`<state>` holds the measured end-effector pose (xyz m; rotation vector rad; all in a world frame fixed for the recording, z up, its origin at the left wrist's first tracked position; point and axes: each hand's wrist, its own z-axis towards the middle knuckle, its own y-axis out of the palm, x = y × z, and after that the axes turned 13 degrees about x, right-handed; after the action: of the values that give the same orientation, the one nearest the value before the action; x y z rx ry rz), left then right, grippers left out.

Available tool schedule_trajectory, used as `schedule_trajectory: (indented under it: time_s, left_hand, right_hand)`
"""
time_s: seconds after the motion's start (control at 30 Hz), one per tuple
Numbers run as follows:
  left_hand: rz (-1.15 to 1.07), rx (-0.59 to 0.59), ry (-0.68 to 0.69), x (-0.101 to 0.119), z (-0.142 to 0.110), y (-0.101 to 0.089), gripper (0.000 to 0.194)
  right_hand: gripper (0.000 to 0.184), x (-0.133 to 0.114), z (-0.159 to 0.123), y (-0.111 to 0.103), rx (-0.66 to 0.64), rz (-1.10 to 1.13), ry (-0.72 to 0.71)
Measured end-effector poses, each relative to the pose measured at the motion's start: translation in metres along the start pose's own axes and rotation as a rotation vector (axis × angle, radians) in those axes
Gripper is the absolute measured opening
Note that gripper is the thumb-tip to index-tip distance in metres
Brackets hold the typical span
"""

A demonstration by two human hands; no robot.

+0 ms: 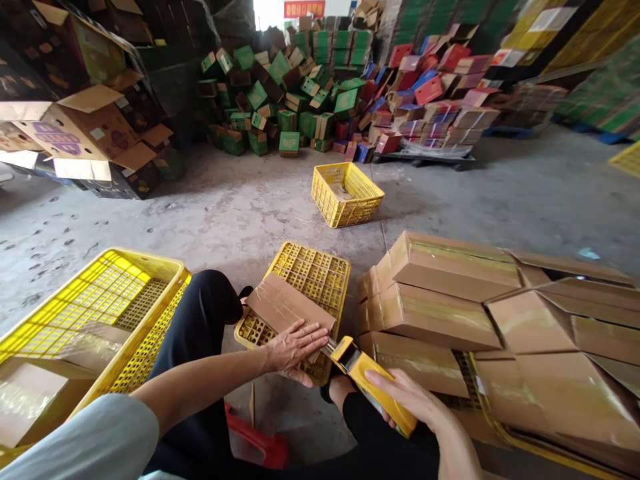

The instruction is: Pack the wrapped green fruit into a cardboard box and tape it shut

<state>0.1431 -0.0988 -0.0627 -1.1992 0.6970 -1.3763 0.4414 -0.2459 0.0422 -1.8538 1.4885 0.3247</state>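
Observation:
A flat brown cardboard piece, perhaps a folded carton, lies on an upturned yellow plastic crate between my knees. My left hand is spread flat on its near end, pressing it down with fingers stretched. In my right hand is a yellow hand stapler, my fingers wrapped around its handle. Its metal nose touches or nearly touches the cardboard's near right end, close to my left fingertips; the exact contact is hard to make out.
Brown taped cartons are stacked at my right. A large yellow crate with cartons in it stands at my left. Ahead on the floor sits a smaller yellow crate. Piles of green boxes and red boxes lie farther back.

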Motion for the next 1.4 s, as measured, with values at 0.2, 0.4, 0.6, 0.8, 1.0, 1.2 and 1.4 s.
schedule_trajectory:
  time_s: [0.2,0.4,0.6,0.8,1.0,1.2,1.4]
  left_hand:
    - [-0.013,-0.028,-0.015,0.002,0.0,-0.004,0.107]
    - [-0.014,-0.046,-0.002,0.0,0.001,-0.003,0.107]
    - [0.047,-0.045,0.006,0.002,0.002,-0.003,0.108]
    - [0.061,-0.051,-0.006,0.004,0.002,-0.004,0.106]
    - [-0.013,-0.065,-0.017,0.004,0.003,-0.002,0.111]
    - [-0.041,-0.035,-0.038,0.008,0.003,-0.002,0.109]
    - [-0.051,-0.01,-0.052,0.012,0.002,-0.002,0.109]
  right_hand:
    - [0.063,0.001,-0.01,-0.001,-0.013,-0.015,-0.03]
    - [0.069,-0.005,-0.012,-0.005,-0.042,-0.02,-0.038]
    - [0.062,-0.004,-0.005,-0.004,0.0,-0.086,0.031]
    - [0.053,-0.011,0.008,0.008,-0.005,-0.165,0.016]
    - [0.057,-0.023,0.017,0.024,0.039,-0.202,0.001]
    - [0.043,-0.027,0.031,0.03,0.091,-0.205,0.025]
    - [0.05,-0.03,0.043,0.03,0.045,-0.223,0.058]
